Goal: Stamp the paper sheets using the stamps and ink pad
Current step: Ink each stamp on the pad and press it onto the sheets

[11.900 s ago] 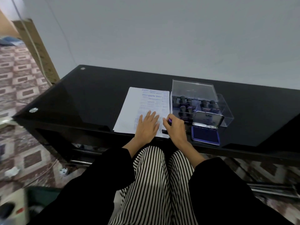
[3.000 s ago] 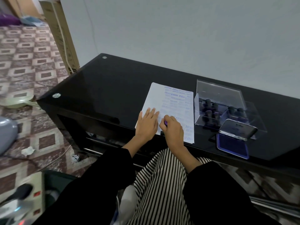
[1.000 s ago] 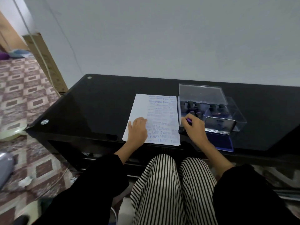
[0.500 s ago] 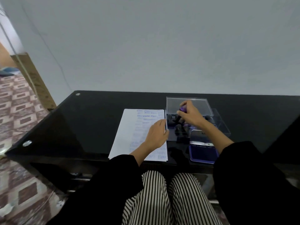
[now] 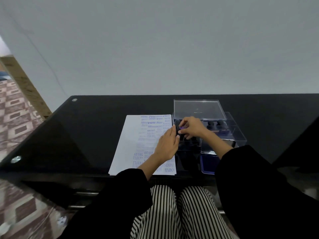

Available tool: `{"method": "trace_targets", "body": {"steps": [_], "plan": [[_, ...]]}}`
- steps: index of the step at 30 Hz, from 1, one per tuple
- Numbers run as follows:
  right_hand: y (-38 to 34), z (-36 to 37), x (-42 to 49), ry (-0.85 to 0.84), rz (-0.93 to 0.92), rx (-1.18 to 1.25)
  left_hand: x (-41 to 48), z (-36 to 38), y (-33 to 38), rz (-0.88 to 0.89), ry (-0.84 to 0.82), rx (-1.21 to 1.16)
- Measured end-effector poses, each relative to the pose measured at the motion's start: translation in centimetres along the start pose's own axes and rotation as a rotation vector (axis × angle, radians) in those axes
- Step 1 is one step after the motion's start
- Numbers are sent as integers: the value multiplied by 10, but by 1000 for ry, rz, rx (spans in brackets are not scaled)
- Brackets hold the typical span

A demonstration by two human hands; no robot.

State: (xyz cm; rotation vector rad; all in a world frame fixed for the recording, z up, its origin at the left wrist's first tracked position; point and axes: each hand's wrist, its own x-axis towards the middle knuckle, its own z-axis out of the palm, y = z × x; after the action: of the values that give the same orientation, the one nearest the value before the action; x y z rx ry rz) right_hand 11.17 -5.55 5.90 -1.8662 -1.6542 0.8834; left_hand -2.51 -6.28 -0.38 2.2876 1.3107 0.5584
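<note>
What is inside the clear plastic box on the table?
Dark-handled stamps stand in the clear box. The right hand pinches a purple stamp and covers the middle, so no count is possible.

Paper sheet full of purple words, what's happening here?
A seated person is working on the paper sheet, already covered in purple imprints. The right hand pinches a purple-faced stamp over the clear stamp box. The left hand lies on the sheet's right edge, beside the box. The open ink pad sits on the black table, partly hidden by the right sleeve.
</note>
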Motion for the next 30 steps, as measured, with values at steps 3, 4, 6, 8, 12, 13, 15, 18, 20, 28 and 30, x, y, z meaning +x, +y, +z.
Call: {"method": "trace_targets", "body": {"steps": [3,4,6,8,12,13,15,18,20,28,30], "plan": [[0,4,-1,14,-33,-78,-1,-1,2,11,6,-12],[-1,6,-1,25,-53,-115,-1,-1,2,14,6,-19],[-3,9,-2,58,-90,-192,-2,0,1,17,5,-34],[-3,14,-1,107,-99,-236,-2,0,1,16,5,-47],[0,23,2,156,-43,-340,-2,1,1,-17,-6,-59],[0,24,2,166,-31,-355,-2,1,0,-26,-12,-58],[0,26,2,189,-14,-363,-3,2,-1,-38,-17,-62],[-1,28,2,200,15,-366,-3,3,-2,-58,-28,-78],[1,29,2,207,25,-360,-2,3,-3,-63,-35,-80],[5,29,-2,210,25,-358,-2,-3,-2,-52,-49,-52],[6,27,-6,205,-21,-349,-3,-5,-1,-46,-49,-53]]}}
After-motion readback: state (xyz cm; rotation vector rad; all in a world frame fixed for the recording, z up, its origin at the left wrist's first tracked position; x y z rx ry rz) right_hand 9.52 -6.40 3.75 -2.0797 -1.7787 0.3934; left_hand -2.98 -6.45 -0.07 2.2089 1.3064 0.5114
